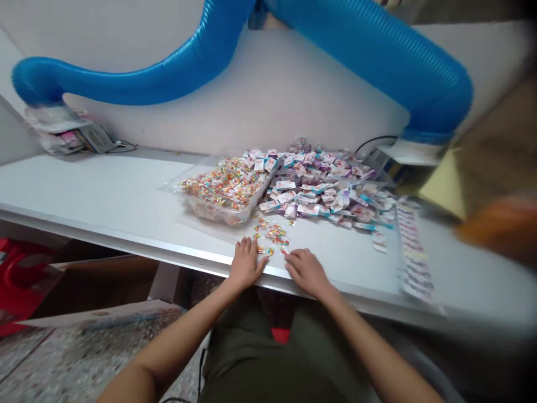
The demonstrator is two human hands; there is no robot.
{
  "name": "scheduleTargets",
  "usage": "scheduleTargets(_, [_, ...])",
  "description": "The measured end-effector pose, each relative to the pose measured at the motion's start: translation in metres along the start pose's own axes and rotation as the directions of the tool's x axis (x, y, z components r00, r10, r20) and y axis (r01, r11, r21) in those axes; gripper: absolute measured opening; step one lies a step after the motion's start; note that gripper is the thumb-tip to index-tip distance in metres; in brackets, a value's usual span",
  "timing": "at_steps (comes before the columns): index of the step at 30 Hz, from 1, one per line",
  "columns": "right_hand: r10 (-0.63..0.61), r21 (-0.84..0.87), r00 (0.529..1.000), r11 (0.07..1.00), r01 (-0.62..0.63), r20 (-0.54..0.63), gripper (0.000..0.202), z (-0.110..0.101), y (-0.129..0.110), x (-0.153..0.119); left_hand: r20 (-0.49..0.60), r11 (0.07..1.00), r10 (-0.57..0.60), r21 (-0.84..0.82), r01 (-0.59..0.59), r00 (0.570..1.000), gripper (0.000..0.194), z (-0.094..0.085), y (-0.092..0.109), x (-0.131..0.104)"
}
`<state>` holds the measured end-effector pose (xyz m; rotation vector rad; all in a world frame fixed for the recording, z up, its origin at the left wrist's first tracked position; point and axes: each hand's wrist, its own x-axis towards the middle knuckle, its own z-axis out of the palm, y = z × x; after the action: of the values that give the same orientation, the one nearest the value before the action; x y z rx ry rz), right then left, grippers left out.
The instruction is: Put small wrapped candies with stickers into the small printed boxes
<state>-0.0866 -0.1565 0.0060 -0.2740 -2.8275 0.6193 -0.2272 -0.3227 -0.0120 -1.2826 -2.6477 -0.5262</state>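
My left hand (245,262) rests on the front edge of the white table, its fingers stretched forward and its thumb apart. Opposite it, my right hand (307,271) lies on the same edge with fingers slightly bent and nothing visible in its grasp. Between and just beyond both hands is a loose scatter of small multicoloured pieces (274,233) in red, orange, yellow and green; fingertips of both hands are close to its edges. A clear plastic tray (241,215) behind my left hand is filled with similar small pieces (229,182); their kind is too small to tell.
A large heap of small printed white, purple and blue packets (323,190) lies right of the tray. A printed strip sheet (415,252) is farther right. Blue flexible ducts (138,88) come down at both ends. Below left stands an open cardboard box (96,285) beside a red plastic object (25,274).
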Motion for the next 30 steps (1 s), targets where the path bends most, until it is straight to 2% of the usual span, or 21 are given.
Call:
scheduleTargets(2, [-0.015, -0.040, 1.000, 0.999, 0.016, 0.007, 0.031, 0.005, -0.008, 0.006, -0.018, 1.000, -0.025, 0.007, 0.025, 1.000, 0.053, 0.005, 0.005, 0.005])
scheduleTargets(4, [0.004, -0.079, 1.000, 0.997, -0.003, 0.008, 0.033, -0.007, 0.003, 0.011, -0.066, 0.998, -0.065, -0.005, 0.064, 0.996, 0.053, 0.006, 0.009, 0.015])
scheduleTargets(6, [0.082, -0.130, 0.996, 0.988, -0.084, -0.018, 0.034, -0.038, 0.034, 0.007, -0.137, 0.996, -0.085, -0.014, 0.083, 0.987, 0.056, 0.006, 0.013, 0.024])
scheduleTargets(8, [0.223, -0.190, 0.971, 0.953, -0.236, -0.088, 0.035, -0.081, 0.077, -0.006, -0.191, 0.997, -0.080, -0.007, 0.081, 0.978, 0.059, 0.005, 0.015, 0.029])
scheduleTargets(11, [0.442, -0.248, 0.875, 0.841, -0.481, -0.196, 0.041, -0.141, 0.141, -0.026, -0.216, 0.995, -0.086, 0.026, 0.094, 0.973, 0.060, 0.005, 0.019, 0.028])
scheduleTargets(13, [0.514, -0.261, 0.831, 0.790, -0.555, -0.210, 0.042, -0.160, 0.172, -0.028, -0.225, 0.993, -0.095, 0.044, 0.107, 0.970, 0.059, 0.006, 0.020, 0.027])
scheduleTargets(17, [0.593, -0.296, 0.785, 0.729, -0.618, -0.178, 0.037, -0.159, 0.204, -0.016, -0.238, 0.992, -0.093, 0.059, 0.110, 0.967, 0.056, 0.009, 0.020, 0.027])
scheduleTargets(20, [0.668, -0.335, 0.708, 0.628, -0.702, -0.230, 0.042, -0.163, 0.218, -0.019, -0.261, 0.994, -0.079, 0.054, 0.096, 0.962, 0.058, 0.013, 0.017, 0.027])
scheduleTargets(22, [0.682, -0.356, 0.679, 0.585, -0.729, -0.270, 0.049, -0.174, 0.227, -0.028, -0.270, 0.994, -0.073, 0.058, 0.092, 0.960, 0.060, 0.015, 0.015, 0.027])
scheduleTargets(24, [0.670, -0.374, 0.693, 0.591, -0.714, -0.265, 0.053, -0.184, 0.233, -0.035, -0.261, 0.993, -0.072, 0.070, 0.093, 0.963, 0.059, 0.015, 0.014, 0.027])
scheduleTargets(26, [0.643, -0.391, 0.737, 0.636, -0.665, -0.208, 0.052, -0.186, 0.233, -0.035, -0.235, 0.992, -0.071, 0.081, 0.093, 0.969, 0.057, 0.014, 0.014, 0.028])
scheduleTargets(28, [0.614, -0.408, 0.778, 0.682, -0.607, -0.133, 0.049, -0.177, 0.228, -0.028, -0.203, 0.993, -0.071, 0.081, 0.089, 0.977, 0.054, 0.012, 0.014, 0.028])
scheduleTargets(30, [0.600, -0.421, 0.797, 0.707, -0.568, -0.069, 0.047, -0.162, 0.219, -0.016, -0.178, 0.994, -0.074, 0.071, 0.087, 0.981, 0.052, 0.010, 0.013, 0.029])
